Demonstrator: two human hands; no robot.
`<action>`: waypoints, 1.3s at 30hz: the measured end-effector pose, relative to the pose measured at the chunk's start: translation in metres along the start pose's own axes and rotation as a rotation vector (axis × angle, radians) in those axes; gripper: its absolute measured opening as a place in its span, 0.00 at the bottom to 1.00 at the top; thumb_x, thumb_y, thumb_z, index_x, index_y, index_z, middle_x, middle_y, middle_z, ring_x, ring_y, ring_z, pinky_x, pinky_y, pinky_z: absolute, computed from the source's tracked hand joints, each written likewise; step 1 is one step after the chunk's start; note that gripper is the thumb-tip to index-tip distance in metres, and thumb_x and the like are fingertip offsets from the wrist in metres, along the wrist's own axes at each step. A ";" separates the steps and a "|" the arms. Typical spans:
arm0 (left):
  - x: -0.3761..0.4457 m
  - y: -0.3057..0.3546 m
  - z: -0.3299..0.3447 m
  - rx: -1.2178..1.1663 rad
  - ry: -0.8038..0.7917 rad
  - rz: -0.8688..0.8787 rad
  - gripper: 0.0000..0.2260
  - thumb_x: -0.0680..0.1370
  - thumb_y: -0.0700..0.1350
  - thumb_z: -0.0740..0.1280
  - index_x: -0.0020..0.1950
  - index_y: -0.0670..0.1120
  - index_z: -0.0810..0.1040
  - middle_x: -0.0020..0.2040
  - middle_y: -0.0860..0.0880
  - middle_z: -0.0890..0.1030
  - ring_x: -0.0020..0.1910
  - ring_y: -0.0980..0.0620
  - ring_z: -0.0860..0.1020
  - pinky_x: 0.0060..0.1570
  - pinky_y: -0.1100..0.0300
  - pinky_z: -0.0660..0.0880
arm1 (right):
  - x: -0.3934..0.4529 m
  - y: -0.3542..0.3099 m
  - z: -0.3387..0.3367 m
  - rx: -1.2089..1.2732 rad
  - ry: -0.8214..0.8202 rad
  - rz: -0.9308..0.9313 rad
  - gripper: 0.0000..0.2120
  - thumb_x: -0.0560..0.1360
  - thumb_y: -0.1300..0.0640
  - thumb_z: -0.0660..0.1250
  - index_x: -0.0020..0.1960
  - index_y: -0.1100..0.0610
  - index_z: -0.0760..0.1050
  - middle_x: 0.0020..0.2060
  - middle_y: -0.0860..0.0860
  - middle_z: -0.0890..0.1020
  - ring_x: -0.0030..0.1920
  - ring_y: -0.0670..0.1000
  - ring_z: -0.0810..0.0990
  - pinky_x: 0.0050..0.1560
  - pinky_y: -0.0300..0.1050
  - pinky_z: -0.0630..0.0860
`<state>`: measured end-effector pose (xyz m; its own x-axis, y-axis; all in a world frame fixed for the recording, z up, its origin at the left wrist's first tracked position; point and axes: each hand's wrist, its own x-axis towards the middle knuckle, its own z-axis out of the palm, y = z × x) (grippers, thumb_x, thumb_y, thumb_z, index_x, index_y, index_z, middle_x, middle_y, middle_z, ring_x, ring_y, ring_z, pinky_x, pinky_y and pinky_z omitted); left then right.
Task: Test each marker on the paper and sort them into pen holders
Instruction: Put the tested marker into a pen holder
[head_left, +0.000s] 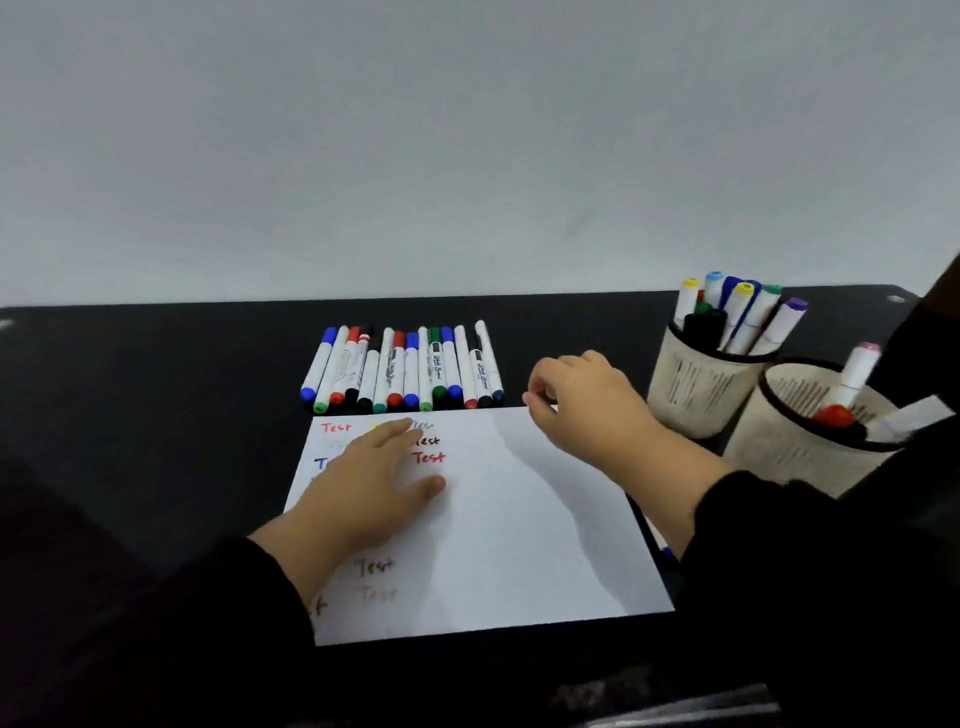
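Observation:
A white sheet of paper (519, 519) lies on the black table, with "Test" written on it several times in red, blue and dark ink. My left hand (363, 483) rests flat on its left part with straight fingers. Just behind the paper, a row of several markers (405, 371) lies side by side. My right hand (576, 405) hovers over the paper's far right corner, to the right of the row, fingers loosely curled and holding nothing. Two pale mesh pen holders stand at the right: the far pen holder (696, 384) holds several markers, the near pen holder (795, 441) holds a few.
The black table (156, 415) runs back to a plain grey wall. A dark object (924, 332) partly covers the right edge of the view beside the holders. A small blue thing (667, 552) peeks out by the paper's right edge.

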<state>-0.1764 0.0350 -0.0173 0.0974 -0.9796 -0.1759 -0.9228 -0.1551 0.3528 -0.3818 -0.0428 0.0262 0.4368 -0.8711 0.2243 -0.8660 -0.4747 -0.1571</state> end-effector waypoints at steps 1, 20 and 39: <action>0.000 -0.005 -0.002 0.003 -0.015 -0.012 0.31 0.77 0.63 0.58 0.76 0.56 0.53 0.76 0.60 0.51 0.74 0.57 0.53 0.70 0.53 0.57 | 0.011 -0.004 0.007 0.021 -0.031 0.004 0.10 0.80 0.50 0.58 0.55 0.53 0.73 0.48 0.49 0.78 0.51 0.51 0.70 0.49 0.44 0.70; 0.004 -0.021 -0.001 -0.005 -0.043 0.010 0.32 0.75 0.65 0.57 0.76 0.59 0.49 0.75 0.63 0.48 0.74 0.58 0.51 0.70 0.55 0.57 | 0.084 -0.002 0.056 0.170 -0.225 0.166 0.07 0.76 0.57 0.64 0.54 0.56 0.71 0.48 0.52 0.71 0.43 0.51 0.72 0.40 0.41 0.68; -0.055 0.010 -0.019 -1.077 0.165 -0.189 0.19 0.77 0.59 0.61 0.67 0.57 0.71 0.61 0.58 0.77 0.65 0.54 0.71 0.64 0.55 0.65 | -0.061 -0.053 -0.004 1.100 -0.172 0.296 0.10 0.74 0.62 0.69 0.50 0.49 0.76 0.41 0.47 0.78 0.39 0.46 0.74 0.39 0.38 0.72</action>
<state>-0.1841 0.0852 0.0132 0.3252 -0.9208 -0.2152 -0.0882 -0.2561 0.9626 -0.3639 0.0358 0.0246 0.3527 -0.9321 -0.0825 -0.2966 -0.0278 -0.9546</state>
